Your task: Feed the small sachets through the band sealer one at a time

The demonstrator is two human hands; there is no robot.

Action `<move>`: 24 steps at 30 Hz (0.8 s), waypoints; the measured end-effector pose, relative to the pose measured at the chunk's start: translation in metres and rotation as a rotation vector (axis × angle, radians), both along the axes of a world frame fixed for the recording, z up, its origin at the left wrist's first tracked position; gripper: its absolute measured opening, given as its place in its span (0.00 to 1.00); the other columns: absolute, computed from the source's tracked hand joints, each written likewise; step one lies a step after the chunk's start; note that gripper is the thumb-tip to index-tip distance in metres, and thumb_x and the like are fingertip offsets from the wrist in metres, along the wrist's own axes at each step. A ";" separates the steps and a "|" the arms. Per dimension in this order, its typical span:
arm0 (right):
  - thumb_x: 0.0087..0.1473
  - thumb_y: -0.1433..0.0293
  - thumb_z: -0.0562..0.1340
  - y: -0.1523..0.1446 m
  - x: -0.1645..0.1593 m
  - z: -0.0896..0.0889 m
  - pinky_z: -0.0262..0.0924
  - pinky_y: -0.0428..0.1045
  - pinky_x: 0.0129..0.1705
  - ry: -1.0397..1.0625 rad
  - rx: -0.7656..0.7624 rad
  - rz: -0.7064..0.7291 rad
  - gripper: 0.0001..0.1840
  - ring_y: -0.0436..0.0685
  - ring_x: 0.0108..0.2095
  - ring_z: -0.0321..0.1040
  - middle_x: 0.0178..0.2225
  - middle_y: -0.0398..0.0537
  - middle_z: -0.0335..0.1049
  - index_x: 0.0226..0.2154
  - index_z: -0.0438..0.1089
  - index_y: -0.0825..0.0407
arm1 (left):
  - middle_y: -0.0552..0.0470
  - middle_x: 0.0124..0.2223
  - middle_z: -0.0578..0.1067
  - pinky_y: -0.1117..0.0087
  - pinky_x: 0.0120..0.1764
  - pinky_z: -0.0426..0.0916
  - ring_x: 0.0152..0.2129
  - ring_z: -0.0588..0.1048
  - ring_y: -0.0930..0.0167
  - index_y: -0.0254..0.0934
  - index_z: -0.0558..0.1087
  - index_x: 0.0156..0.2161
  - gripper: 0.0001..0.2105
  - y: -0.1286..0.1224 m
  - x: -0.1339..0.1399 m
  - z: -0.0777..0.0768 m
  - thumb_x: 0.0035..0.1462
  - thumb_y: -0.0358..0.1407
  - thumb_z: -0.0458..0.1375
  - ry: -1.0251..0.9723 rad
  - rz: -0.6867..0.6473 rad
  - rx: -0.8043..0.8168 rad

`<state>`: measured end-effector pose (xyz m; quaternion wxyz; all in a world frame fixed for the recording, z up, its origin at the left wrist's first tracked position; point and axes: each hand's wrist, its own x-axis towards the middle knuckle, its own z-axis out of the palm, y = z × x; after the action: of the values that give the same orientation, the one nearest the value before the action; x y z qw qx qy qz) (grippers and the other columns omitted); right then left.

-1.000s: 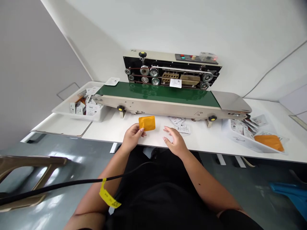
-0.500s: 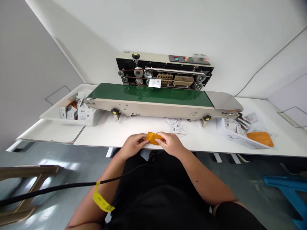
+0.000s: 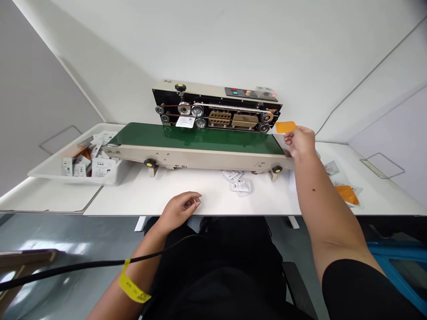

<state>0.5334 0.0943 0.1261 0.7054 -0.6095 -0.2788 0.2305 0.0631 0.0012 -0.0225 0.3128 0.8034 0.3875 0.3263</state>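
My right hand pinches a small orange packet by its right end. It holds the packet at the right end of a band sealer, beside the rollers. My left hand rests near the front edge of the white table, holding nothing, with its fingers loosely bent and the thumb apart. Between the sealer's rollers at the left, a white printed sachet hangs over the green conveyor belt. Several white sachets lie on the table below the conveyor.
A white bin of printed sachets stands at the left. On the right, partly behind my arm, lie more sachets and an orange packet. A black cable with a yellow tag crosses my left forearm.
My left hand has let go of the orange packet and stays near the table edge. My right hand has carried it up and right to the sealer. The white sachet has moved left along the rollers.
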 end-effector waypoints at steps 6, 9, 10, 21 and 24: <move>0.48 0.82 0.63 0.022 -0.017 -0.002 0.55 0.40 0.21 0.140 -0.141 0.180 0.12 0.48 0.21 0.65 0.22 0.44 0.70 0.30 0.63 0.51 | 0.50 0.41 0.83 0.70 0.39 0.76 0.35 0.80 0.68 0.41 0.79 0.51 0.12 0.001 0.000 -0.002 0.68 0.43 0.60 0.000 -0.011 0.003; 0.53 0.78 0.63 0.017 -0.025 -0.001 0.61 0.44 0.27 -0.111 -0.221 0.098 0.09 0.50 0.26 0.66 0.30 0.46 0.72 0.38 0.69 0.53 | 0.51 0.40 0.82 0.70 0.39 0.75 0.35 0.80 0.69 0.41 0.79 0.51 0.12 0.002 -0.001 -0.002 0.68 0.43 0.60 0.001 -0.011 0.011; 0.54 0.76 0.64 0.009 -0.030 -0.004 0.64 0.46 0.31 -0.271 -0.197 -0.002 0.12 0.51 0.28 0.66 0.33 0.46 0.73 0.43 0.71 0.53 | 0.51 0.40 0.82 0.70 0.39 0.75 0.34 0.80 0.69 0.41 0.79 0.51 0.12 0.001 -0.001 -0.002 0.68 0.43 0.60 0.004 -0.011 0.011; 0.64 0.65 0.61 -0.137 -0.131 -0.150 0.65 0.67 0.64 -1.185 -0.072 0.546 0.23 0.69 0.61 0.67 0.58 0.55 0.75 0.60 0.74 0.48 | 0.50 0.44 0.83 0.68 0.39 0.75 0.34 0.80 0.69 0.42 0.80 0.50 0.13 -0.001 0.003 0.000 0.68 0.43 0.58 0.085 -0.031 0.006; 0.63 0.66 0.62 -0.138 -0.135 -0.175 0.59 0.71 0.70 -1.102 -0.240 0.518 0.31 0.71 0.69 0.60 0.67 0.56 0.67 0.67 0.69 0.49 | 0.50 0.44 0.83 0.68 0.40 0.75 0.34 0.80 0.69 0.41 0.80 0.50 0.13 -0.002 0.004 -0.001 0.68 0.43 0.58 0.096 -0.030 0.016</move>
<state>0.3982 -0.0438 -0.0487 0.3055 -0.6266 -0.7130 0.0755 0.0667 -0.0008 -0.0231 0.2924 0.8263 0.3873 0.2858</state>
